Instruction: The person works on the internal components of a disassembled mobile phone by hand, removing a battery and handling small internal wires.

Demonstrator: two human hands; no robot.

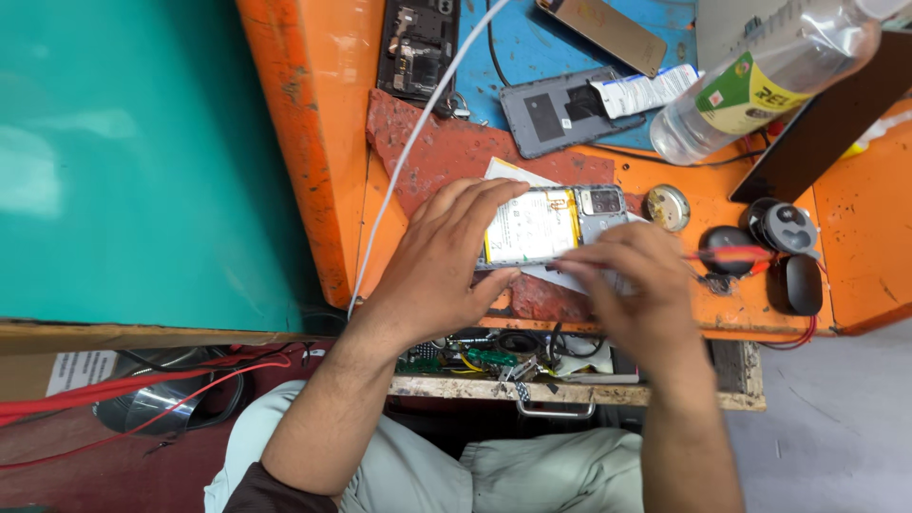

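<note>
Right fingers: pinched together on a red-handled tool (731,255), the right hand (632,285) hovering over the phone's lower edge; tip hidden under the fingers.
Left fingers: spread flat, the left hand (442,261) pressing the opened phone (556,224) at its left end; thumb against the near edge.
Phone position: back cover off, battery exposed, lying on a red mat (446,152) on the orange bench (323,142).
Long axis: left-right across the view; camera end points right.
Step, judged: working along the near edge of the open body with the tool.
Next move calls for: steady left hold and fine tip control.
Nearby: grey back cover (560,109) and plastic bottle (760,85) behind.
</note>
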